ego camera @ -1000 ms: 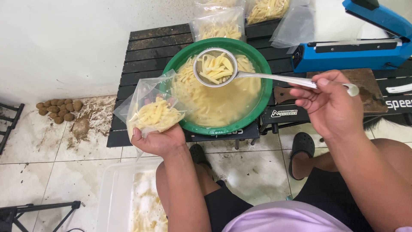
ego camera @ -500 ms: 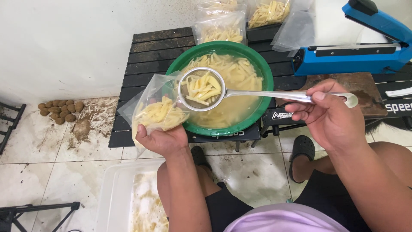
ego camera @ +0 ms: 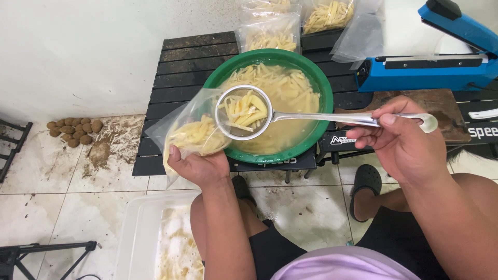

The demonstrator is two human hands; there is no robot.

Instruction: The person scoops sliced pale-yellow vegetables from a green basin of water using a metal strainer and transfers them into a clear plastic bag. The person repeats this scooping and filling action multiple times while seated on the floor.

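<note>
Clear plastic, a half-filled bag [ego camera: 194,136] of pale potato strips, sits in the left hand [ego camera: 199,167], fingers closed around its base, mouth held open beside the green basin [ego camera: 316,111] of strips in water. Over it, the metal skimmer [ego camera: 244,111], loaded with strips, now hangs at the bag's mouth, having swung left from above the basin's middle a second ago, so this scoop looks ready to tip in. Right hand [ego camera: 402,142] stays clamped on the handle; bag and left hand have barely shifted.

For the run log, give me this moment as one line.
left hand: holds plastic bag | right hand: holds strainer ladle | green basin: potato strips
</note>
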